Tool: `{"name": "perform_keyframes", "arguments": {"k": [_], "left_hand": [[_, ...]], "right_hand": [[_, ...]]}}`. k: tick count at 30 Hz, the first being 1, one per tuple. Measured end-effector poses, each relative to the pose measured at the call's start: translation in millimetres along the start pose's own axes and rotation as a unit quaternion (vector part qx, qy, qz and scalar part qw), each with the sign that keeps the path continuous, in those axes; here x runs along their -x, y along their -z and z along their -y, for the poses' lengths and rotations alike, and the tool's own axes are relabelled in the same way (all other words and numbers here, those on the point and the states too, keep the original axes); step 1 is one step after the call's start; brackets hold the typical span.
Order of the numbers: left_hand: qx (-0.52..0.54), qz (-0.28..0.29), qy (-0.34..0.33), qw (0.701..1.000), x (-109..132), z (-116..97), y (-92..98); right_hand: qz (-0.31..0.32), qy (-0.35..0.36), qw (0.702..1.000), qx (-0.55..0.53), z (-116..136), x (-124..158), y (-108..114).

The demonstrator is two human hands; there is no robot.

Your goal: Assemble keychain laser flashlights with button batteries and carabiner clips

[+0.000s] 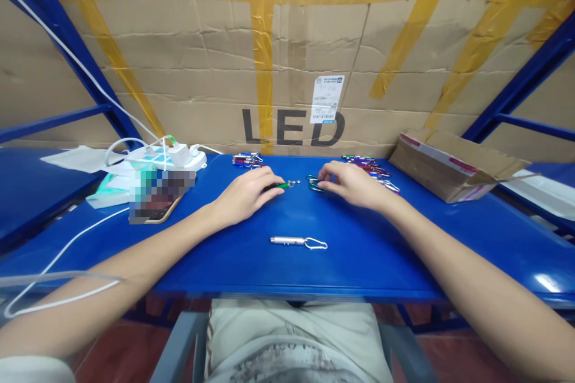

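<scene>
My left hand (245, 194) is closed, thumb and fingers pinching a slim green penlight body (281, 185), mostly hidden by the fingers. By its open end lie small silver discs (294, 183) that look like button cells. Across a short gap, my right hand (353, 184) pinches a green carabiner clip (312, 184); whatever it is attached to is hidden in the fingers. Nearer the table's front edge lies a silver penlight (287, 241) with its own silver carabiner. Several coloured penlights (247, 160) are grouped beyond my left hand, and another group (371, 166) lies behind my right hand.
On the left are a phone (157, 212), a white power strip (193, 160) with cables, and a green-white packet (121, 185). An open cardboard box (453, 167) stands at the right. A large carton (202, 72) marked LED backs the blue table (359, 257).
</scene>
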State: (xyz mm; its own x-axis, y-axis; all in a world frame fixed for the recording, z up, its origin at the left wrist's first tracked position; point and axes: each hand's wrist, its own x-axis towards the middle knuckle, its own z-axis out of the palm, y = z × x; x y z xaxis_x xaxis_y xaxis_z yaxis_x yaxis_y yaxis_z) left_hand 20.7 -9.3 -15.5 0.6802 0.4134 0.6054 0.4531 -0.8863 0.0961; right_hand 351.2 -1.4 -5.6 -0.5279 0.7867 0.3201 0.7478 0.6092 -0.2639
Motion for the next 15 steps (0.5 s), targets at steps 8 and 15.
{"name": "perform_keyframes", "arguments": {"k": [8,15], "left_hand": [[0.019,0.010,0.009,1.000,-1,-3,-1.0],[0.017,0.011,0.014,1.000,-2,-4,0.3]], "right_hand": [[0.005,-0.014,0.998,0.055,12,0,-21],[0.055,-0.023,0.996,0.061,11,-1,-21]]}}
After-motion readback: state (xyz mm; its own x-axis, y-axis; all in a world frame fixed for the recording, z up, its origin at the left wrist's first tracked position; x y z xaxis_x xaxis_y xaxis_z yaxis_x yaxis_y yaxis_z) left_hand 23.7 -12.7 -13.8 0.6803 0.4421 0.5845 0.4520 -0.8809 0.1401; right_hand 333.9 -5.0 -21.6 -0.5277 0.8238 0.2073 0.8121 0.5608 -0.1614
